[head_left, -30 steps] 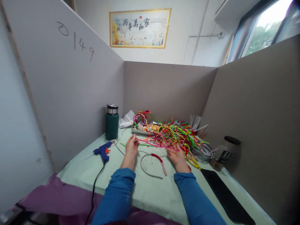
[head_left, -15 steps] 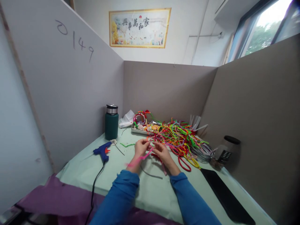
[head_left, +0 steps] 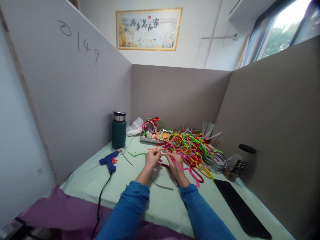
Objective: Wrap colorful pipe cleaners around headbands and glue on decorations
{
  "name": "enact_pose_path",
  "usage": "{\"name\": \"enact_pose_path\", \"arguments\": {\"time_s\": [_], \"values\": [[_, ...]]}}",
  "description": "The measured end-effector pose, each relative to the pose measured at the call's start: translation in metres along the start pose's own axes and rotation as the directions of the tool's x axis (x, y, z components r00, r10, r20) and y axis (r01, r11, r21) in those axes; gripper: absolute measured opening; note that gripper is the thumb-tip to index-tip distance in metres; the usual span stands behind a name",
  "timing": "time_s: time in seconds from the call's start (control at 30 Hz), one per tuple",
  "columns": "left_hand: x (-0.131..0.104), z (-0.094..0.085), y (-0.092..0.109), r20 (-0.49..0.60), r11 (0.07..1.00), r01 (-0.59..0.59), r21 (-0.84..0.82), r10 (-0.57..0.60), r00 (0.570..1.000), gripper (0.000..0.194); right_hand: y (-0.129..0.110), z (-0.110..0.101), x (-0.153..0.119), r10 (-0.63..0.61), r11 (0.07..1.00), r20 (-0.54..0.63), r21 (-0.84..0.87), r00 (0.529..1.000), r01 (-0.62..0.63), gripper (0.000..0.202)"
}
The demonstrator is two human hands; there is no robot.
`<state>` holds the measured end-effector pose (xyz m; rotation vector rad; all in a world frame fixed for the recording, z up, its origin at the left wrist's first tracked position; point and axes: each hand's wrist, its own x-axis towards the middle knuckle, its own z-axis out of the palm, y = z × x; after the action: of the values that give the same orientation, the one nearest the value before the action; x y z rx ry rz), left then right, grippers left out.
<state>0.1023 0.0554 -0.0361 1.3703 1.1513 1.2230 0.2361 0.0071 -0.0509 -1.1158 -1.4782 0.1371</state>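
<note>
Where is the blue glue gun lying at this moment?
In the head view, the glue gun lies on the left of the pale cloth, nearer than the dark bottle and left of the left hand.

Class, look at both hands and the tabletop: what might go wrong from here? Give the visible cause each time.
The pink strand trailing across the right hand might snag on the tangled pile close by.
The grey band lies just below the hands, so a wrist could knock it.
The glue gun's cord hangs over the edge; a tug might drag the gun.
</note>
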Motion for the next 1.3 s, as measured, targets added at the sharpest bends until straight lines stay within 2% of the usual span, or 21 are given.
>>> {"name": "enact_pose_path", "arguments": {"time_s": [0.07, 0.13, 0.2, 0.3, 0.4, 0.5, 0.6, 0.7, 0.83, 0.93, 1.0, 1.07, 1.13, 1.2, 1.3], "values": [[-0.001, -0.002, 0.001, -0.042, 0.997, 0.011, 0.081, -0.008, 0.999, 0.012, -0.001, 0.0, 0.0, -0.024, 1.0, -0.014, -0.008, 1.0, 0.024, 0.021], [-0.003, -0.005, 0.003, -0.05, 0.996, 0.031, 0.087, -0.027, 0.998, 0.015, -0.004, 0.0, 0.0, -0.007, 1.0, -0.016, 0.025, 1.0, 0.008, 0.023], [-0.005, -0.007, 0.007, 0.006, 0.996, 0.082, -0.02, -0.082, 0.997, 0.017, -0.006, -0.002, 0.001, 0.062, 0.995, -0.011, 0.08, 0.998, -0.061, 0.026], [-0.009, -0.009, 0.015, 0.151, 0.949, 0.201, -0.241, -0.168, 0.974, 0.016, -0.005, -0.003, 0.004, 0.227, 0.952, 0.007, 0.21, 0.974, -0.223, 0.033], [-0.011, -0.012, 0.021, 0.272, 0.884, 0.273, -0.38, -0.176, 0.946, 0.011, 0.0, -0.001, 0.007, 0.393, 0.816, 0.085, 0.426, 0.915, -0.39, 0.039], [-0.012, -0.016, 0.022, 0.297, 0.878, 0.27, -0.396, -0.155, 0.942, 0.013, 0.007, -0.001, 0.01, 0.491, 0.655, 0.156, 0.583, 0.857, -0.481, 0.037], [-0.01, -0.018, 0.02, 0.278, 0.899, 0.242, -0.365, -0.143, 0.95, 0.016, 0.013, -0.006, 0.014, 0.555, 0.535, 0.102, 0.717, 0.826, -0.447, 0.033], [-0.008, -0.021, 0.019, 0.235, 0.875, 0.238, -0.422, -0.148, 0.961, 0.016, 0.021, -0.014, 0.016, 0.614, 0.458, 0.027, 0.801, 0.789, -0.385, 0.028], [-0.004, -0.027, 0.02, 0.162, 0.815, 0.225, -0.534, -0.163, 0.973, 0.016, 0.03, -0.019, 0.017, 0.596, 0.464, 0.0, 0.816, 0.803, -0.344, 0.022], [0.0, -0.033, 0.02, 0.041, 0.731, 0.185, -0.657, -0.211, 0.977, 0.018, 0.032, -0.018, 0.017, 0.574, 0.478, -0.016, 0.818, 0.819, -0.319, 0.021], [0.001, -0.035, 0.021, -0.031, 0.675, 0.148, -0.723, -0.245, 0.969, 0.021, 0.032, -0.018, 0.017, 0.578, 0.491, -0.033, 0.813, 0.815, -0.314, 0.021], [0.0, -0.034, 0.023, -0.05, 0.65, 0.142, -0.747, -0.267, 0.962, 0.023, 0.032, -0.018, 0.017, 0.593, 0.495, -0.043, 0.807, 0.804, -0.322, 0.021], [-0.004, -0.031, 0.024, 0.012, 0.658, 0.204, -0.725, -0.283, 0.959, 0.026, 0.029, -0.017, 0.017, 0.614, 0.475, -0.026, 0.81, 0.789, -0.343, 0.021], [-0.009, -0.025, 0.025, 0.132, 0.699, 0.295, -0.652, -0.279, 0.951, 0.03, 0.025, -0.016, 0.017, 0.631, 0.439, 0.018, 0.816, 0.776, -0.376, 0.022], [-0.015, -0.016, 0.023, 0.305, 0.79, 0.34, -0.511, -0.203, 0.93, 0.033, 0.016, -0.01, 0.015, 0.598, 0.427, 0.102, 0.799, 0.795, -0.424, 0.026]]}}
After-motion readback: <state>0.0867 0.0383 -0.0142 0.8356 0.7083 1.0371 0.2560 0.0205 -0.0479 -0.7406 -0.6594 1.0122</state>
